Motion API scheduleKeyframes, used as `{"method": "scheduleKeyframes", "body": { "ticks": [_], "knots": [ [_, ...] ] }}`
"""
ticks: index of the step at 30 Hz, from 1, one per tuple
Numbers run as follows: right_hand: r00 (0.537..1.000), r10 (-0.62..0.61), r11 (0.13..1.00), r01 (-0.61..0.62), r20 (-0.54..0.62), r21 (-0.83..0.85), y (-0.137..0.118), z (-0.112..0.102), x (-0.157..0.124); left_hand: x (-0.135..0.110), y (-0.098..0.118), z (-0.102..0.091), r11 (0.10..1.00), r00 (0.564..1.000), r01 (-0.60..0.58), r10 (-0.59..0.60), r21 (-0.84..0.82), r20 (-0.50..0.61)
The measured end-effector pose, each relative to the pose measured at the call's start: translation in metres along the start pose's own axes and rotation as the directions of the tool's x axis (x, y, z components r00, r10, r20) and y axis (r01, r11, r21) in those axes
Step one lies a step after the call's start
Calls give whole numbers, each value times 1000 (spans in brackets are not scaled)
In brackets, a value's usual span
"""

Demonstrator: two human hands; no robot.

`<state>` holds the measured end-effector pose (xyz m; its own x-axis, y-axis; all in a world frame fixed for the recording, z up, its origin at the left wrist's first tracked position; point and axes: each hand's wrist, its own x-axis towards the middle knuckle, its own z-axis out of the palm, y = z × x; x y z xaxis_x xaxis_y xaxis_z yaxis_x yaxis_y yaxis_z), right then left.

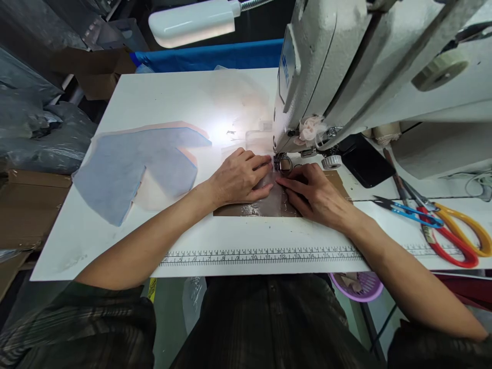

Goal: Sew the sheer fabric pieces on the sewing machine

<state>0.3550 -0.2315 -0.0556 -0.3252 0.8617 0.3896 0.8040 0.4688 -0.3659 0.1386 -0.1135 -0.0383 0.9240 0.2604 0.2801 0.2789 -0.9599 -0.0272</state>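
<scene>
A white industrial sewing machine (346, 61) stands at the right of the white table (161, 97). Its presser foot (283, 164) sits just beyond my fingertips. My left hand (238, 177) lies flat, fingers stretched out, pressing a small thin translucent piece (269, 197) against the brown plate area under the needle. My right hand (313, 192) rests beside it on the same piece, fingers extended and pressed down, tips close to the foot. Both hands nearly touch each other.
A stack of pale blue and pink cut fabric pieces (134, 164) lies at the left. Scissors with red and yellow handles (457, 236) and blue snips (411, 210) lie at the right. A ruler strip (261, 255) runs along the front edge. A lamp (192, 23) hangs above.
</scene>
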Motion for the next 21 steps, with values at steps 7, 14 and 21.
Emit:
{"method": "scheduleKeyframes", "body": {
  "ticks": [7, 14, 21],
  "knots": [
    [998, 66, 997, -66, -7, 44, 4, -2, 4, 2, -17, -10, 992, 992, 97, -89, -83, 94],
    [965, 260, 946, -259, 23, 193, 6, -12, 5, -11, 1, -38, 971, 995, -6, 29, -240, 91],
    [943, 262, 931, -303, 203, 204, 10, -31, 24, -29, 17, -18, 855, 1000, -7, 4, -519, -7]
  ]
}}
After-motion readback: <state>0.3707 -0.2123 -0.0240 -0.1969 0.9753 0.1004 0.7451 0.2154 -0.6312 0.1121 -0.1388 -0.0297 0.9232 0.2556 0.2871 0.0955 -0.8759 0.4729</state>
